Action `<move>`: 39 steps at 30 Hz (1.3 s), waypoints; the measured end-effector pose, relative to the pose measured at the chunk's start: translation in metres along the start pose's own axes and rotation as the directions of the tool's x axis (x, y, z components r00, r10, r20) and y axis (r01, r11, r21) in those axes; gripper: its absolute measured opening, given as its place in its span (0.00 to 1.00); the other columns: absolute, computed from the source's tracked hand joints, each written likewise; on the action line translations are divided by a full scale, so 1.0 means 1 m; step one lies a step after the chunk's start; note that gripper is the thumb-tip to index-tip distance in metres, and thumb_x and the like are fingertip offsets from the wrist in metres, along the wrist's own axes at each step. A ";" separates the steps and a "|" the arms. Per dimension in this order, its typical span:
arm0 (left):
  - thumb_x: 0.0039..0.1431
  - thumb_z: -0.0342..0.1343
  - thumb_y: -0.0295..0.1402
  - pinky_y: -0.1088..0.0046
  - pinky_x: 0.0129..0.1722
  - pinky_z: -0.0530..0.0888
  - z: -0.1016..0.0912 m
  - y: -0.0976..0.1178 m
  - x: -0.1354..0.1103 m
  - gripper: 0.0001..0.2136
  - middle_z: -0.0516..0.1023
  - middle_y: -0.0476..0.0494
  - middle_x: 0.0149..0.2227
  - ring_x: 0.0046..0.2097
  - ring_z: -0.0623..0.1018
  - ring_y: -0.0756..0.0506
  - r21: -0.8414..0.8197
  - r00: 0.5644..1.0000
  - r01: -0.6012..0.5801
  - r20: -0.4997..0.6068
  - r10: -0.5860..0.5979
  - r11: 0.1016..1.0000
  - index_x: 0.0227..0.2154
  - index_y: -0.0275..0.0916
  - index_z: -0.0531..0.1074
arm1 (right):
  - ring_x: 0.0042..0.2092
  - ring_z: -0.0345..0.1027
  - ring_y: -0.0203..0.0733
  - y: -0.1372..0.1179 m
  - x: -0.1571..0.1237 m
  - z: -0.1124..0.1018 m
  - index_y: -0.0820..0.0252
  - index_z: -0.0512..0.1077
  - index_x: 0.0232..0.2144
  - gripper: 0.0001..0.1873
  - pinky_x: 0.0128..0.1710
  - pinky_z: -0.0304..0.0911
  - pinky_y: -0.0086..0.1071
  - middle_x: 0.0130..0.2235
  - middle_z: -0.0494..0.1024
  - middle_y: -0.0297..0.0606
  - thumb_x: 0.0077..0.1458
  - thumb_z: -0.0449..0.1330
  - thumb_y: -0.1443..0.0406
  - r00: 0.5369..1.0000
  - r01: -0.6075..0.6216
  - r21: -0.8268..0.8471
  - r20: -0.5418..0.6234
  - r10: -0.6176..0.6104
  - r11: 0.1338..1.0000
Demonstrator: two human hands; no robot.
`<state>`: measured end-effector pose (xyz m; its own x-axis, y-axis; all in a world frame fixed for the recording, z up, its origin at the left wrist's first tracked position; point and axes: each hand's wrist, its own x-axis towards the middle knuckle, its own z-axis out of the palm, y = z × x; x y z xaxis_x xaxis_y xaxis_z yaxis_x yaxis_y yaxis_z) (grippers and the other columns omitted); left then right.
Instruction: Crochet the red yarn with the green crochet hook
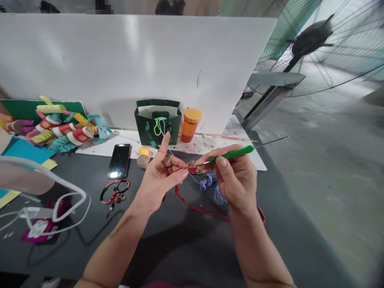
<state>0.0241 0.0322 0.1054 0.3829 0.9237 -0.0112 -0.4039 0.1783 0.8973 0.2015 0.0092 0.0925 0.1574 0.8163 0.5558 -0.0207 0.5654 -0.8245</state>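
Observation:
My left hand (159,176) is closed in a pinch on a small piece of red crochet (192,169), its index finger raised with thin red yarn running by it. My right hand (237,180) grips a crochet hook with a green handle (234,153). Metal sticks out at both ends of the handle, and the left end meets the red stitches. A red strand (201,210) hangs below and trails right behind my right wrist. Blue crocheted yarn (207,182) lies on the table behind my hands. A brownish round thing there is partly hidden.
Behind my hands stand a dark green paper bag (142,128) and an orange jar (189,128). A phone (119,160), a beaded bracelet (115,194) and paper crafts (67,130) lie left. White cable (81,192) loops at left; a large fan (309,40) stands right.

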 end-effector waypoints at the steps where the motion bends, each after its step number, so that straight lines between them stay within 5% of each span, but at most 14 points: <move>1: 0.51 0.70 0.28 0.79 0.30 0.72 0.000 0.000 0.000 0.56 0.77 0.54 0.30 0.32 0.73 0.52 0.007 1.000 -0.008 -0.006 0.008 1.000 0.76 0.45 0.40 | 0.33 0.79 0.37 -0.001 0.000 0.000 0.53 0.75 0.40 0.06 0.30 0.73 0.30 0.34 0.85 0.34 0.67 0.62 0.58 1.000 0.005 -0.021 0.000 -0.005 1.000; 12: 0.51 0.69 0.26 0.78 0.42 0.74 0.001 0.001 0.000 0.55 0.78 0.56 0.30 0.37 0.78 0.51 0.079 0.997 -0.062 -0.047 0.066 0.995 0.76 0.48 0.41 | 0.31 0.78 0.37 -0.012 -0.006 0.002 0.52 0.76 0.43 0.05 0.32 0.73 0.34 0.39 0.86 0.35 0.68 0.60 0.66 0.988 0.156 -0.266 0.052 -0.148 0.951; 27: 0.52 0.69 0.29 0.73 0.40 0.72 0.001 -0.001 -0.001 0.52 0.78 0.54 0.31 0.37 0.76 0.49 0.196 0.991 -0.084 -0.088 0.103 0.977 0.75 0.48 0.45 | 0.30 0.76 0.36 -0.013 -0.008 0.005 0.52 0.76 0.43 0.06 0.30 0.73 0.33 0.39 0.86 0.35 0.67 0.60 0.67 0.986 0.166 -0.248 0.023 -0.165 0.954; 39: 0.54 0.68 0.29 0.71 0.40 0.71 0.004 -0.004 -0.001 0.51 0.78 0.54 0.32 0.36 0.74 0.49 0.316 0.973 -0.152 -0.121 0.198 0.937 0.76 0.48 0.44 | 0.38 0.81 0.42 -0.013 -0.005 0.005 0.51 0.76 0.46 0.13 0.36 0.77 0.37 0.39 0.86 0.37 0.63 0.61 0.73 0.941 0.336 -0.393 0.186 -0.284 0.856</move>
<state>0.0284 0.0295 0.1035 0.1923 0.9747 0.1137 -0.1742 -0.0801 0.9814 0.1959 -0.0020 0.1006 -0.0298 0.6294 0.7765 0.4227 0.7119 -0.5608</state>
